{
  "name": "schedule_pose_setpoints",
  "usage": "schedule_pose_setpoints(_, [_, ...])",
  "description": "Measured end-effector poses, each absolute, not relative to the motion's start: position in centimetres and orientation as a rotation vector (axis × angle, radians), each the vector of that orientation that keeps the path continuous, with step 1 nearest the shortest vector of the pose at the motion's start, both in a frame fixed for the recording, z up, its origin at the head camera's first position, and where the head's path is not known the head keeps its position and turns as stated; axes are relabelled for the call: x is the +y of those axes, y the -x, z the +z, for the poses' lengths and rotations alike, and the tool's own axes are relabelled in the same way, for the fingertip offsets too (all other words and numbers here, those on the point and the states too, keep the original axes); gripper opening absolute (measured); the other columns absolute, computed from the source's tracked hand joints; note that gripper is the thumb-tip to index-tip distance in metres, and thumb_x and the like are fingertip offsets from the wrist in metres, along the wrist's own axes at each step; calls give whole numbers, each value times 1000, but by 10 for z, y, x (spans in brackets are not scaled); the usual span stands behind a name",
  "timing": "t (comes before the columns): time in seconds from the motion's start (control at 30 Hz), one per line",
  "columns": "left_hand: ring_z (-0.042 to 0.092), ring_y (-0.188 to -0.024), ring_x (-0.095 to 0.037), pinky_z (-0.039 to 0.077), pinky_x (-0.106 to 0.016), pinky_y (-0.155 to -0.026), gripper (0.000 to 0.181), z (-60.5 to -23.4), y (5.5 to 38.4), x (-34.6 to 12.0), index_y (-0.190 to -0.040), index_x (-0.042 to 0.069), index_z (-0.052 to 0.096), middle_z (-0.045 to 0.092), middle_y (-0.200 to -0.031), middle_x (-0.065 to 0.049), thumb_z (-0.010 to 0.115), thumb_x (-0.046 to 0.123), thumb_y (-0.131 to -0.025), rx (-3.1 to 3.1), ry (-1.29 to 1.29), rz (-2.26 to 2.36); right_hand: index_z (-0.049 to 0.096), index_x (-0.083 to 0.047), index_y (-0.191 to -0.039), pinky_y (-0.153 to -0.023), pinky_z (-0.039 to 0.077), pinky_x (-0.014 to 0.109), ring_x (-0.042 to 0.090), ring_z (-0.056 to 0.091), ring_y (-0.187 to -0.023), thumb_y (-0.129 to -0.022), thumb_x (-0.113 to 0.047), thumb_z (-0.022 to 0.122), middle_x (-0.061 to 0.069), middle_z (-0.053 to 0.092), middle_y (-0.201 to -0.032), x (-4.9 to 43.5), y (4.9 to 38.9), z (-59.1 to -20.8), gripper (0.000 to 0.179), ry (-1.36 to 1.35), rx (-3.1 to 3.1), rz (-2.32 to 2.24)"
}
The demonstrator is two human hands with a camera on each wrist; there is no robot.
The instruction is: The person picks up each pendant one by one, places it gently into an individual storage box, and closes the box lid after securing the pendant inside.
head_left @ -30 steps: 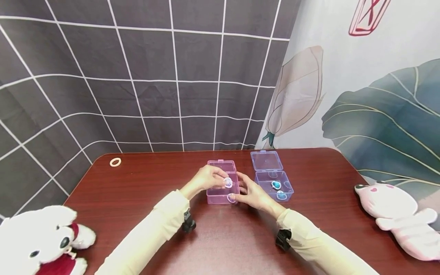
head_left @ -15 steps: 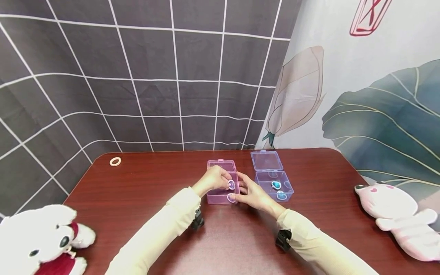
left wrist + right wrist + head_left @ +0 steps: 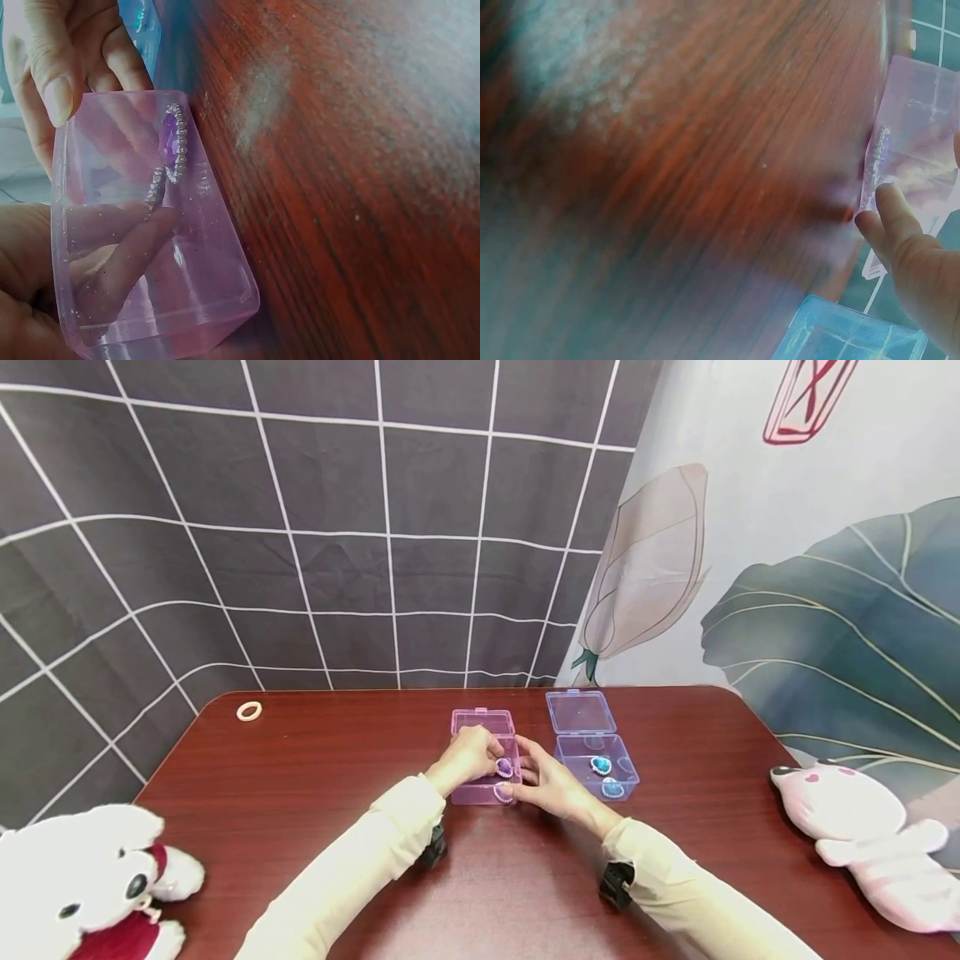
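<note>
A pink clear plastic box (image 3: 468, 795) stands on the table with its lid (image 3: 482, 722) swung back. My left hand (image 3: 470, 757) reaches inside, its fingertips on a purple gem (image 3: 505, 767) with a beaded rim, which they seem to pinch low in the box. Nearer the front wall lies a second purple gem (image 3: 171, 139), seen through the plastic in the left wrist view. My right hand (image 3: 555, 783) grips the box at its front right corner, thumb in front and fingers along the right side. Box reflections partly blur the left fingers.
A blue clear box (image 3: 573, 789) stands open to the right, holding two blue gems (image 3: 601, 765) with beaded rims. A pale ring (image 3: 249, 711) lies at the far left. Plush toys, a white bear (image 3: 97, 877) and a pink-white one (image 3: 862, 843), flank the table.
My left hand has moved right and down into the pink box, bringing the purple gem lower. The right hand keeps its grip on the box.
</note>
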State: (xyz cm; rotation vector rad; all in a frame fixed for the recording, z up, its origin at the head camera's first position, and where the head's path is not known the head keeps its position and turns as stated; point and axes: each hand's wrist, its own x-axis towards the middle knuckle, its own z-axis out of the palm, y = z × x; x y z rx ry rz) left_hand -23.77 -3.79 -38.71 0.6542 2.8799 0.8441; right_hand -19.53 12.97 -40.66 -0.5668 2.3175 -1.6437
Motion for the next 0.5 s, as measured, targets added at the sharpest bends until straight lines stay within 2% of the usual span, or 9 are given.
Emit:
schedule_pose_setpoints(0.23, [68,-89,-23,54,-34,-76,17,-384,237,-40,-92,5,76,73,-92,-8,75,5,-75,2908,-685,801,16,10,-143,-92,50,38,45,46,-123,-85,-6,68,36,42,-133,129,195,-406,79,561,2324,-1635])
schedule_pose_setpoints(0.5, [67,-86,-20,53,-30,-73,19,-382,235,-43,-94,4,75,73,-93,-8,73,4,-75,2887,-683,832,19,9,-143,-91,51,37,44,47,-122,-84,-8,69,35,45,-132,129,194,-406,79,548,2335,-1627])
